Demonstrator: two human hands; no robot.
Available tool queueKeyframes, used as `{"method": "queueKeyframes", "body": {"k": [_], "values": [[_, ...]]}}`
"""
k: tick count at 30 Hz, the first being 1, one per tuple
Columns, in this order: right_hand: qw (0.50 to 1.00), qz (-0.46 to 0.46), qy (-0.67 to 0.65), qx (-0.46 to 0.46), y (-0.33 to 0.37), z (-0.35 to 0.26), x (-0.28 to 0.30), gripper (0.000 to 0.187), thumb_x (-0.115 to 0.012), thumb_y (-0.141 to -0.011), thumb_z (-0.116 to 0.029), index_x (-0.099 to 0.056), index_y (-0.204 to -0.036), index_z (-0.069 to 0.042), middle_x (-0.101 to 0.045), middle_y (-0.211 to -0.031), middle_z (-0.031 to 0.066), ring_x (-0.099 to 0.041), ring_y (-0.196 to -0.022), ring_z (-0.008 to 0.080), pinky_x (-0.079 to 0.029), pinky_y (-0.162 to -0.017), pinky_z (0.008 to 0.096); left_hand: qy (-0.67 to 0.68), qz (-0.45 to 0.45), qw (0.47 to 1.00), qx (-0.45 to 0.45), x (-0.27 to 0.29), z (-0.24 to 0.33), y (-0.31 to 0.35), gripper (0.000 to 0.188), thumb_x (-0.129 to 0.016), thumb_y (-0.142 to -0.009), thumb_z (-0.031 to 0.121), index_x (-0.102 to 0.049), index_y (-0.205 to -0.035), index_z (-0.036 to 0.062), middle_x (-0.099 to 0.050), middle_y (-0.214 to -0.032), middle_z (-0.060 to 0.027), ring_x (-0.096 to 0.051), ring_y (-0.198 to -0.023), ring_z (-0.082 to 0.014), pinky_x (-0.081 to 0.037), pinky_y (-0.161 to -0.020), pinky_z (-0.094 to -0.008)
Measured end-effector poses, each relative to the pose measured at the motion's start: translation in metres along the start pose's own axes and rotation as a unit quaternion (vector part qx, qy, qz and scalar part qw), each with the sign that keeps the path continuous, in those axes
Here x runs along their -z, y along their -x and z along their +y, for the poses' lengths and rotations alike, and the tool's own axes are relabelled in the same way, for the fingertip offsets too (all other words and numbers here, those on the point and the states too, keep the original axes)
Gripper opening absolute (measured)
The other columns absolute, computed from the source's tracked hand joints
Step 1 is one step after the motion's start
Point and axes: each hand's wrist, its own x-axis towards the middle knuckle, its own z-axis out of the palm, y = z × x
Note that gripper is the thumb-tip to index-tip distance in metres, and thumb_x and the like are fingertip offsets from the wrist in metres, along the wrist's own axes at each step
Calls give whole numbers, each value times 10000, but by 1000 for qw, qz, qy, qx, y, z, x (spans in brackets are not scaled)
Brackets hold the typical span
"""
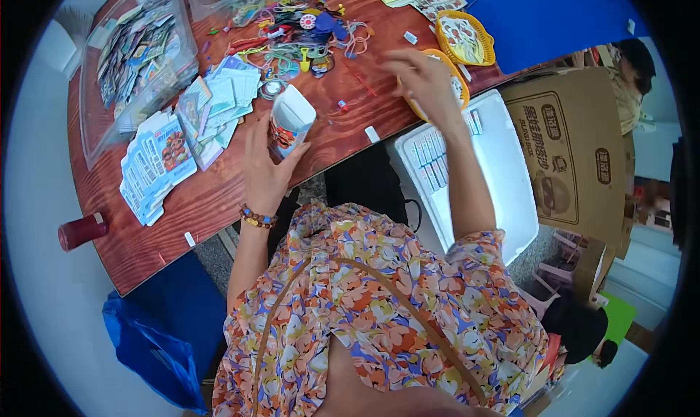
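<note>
Fingers of the left hand [264, 170] curled around 1 small open-topped printed carton [290, 127], thumb on its right side, carton upright on the near part of the wooden table [219, 191]. Beaded bracelet [258, 218] on the left wrist. Right hand [423, 78] raised over the yellow basket [450, 82] at the right edge of the table, fingers loosely bent and slightly apart; blurred, so whether it holds anything cannot be told.

Second yellow basket [467, 39], far right, just beyond the first. Stacks of printed cards [157, 165], left of the carton. Clear plastic bin [135, 60] of cards, far left. Tangle of coloured cords and small toys [306, 34], far centre. White tray [503, 169] with rows of small packets, right of the table, near. Cardboard box [576, 154], right of the tray. Dark red cylinder [82, 231], near left corner. Blue bag [149, 351], below the table.
</note>
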Motion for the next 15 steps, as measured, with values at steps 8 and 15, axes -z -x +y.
{"method": "queueKeyframes", "body": {"k": [8,15], "values": [[922,27,386,18,12,73,72,241,-665,-827,-148,-685,-1035,-29,-687,-929,115,-685,-796,252,-522,-730,357,-29,-95,994,-46,-32,36,-5,791,-857,-707,298,-487,-1332,-13,-575,-1170,-182,-596,-1053,-349,-506,-861,-418],[939,12,343,-20,1,79,82,136,-644,-830,-137,-625,-889,-16,-669,-830,100,-652,-750,267,-493,-680,378,-59,-115,988,-89,-41,36,-3,822,-860,-693,301,-468,-1361,25,-566,-1239,-195,-588,-1110,-371,-508,-907,-430]]}}
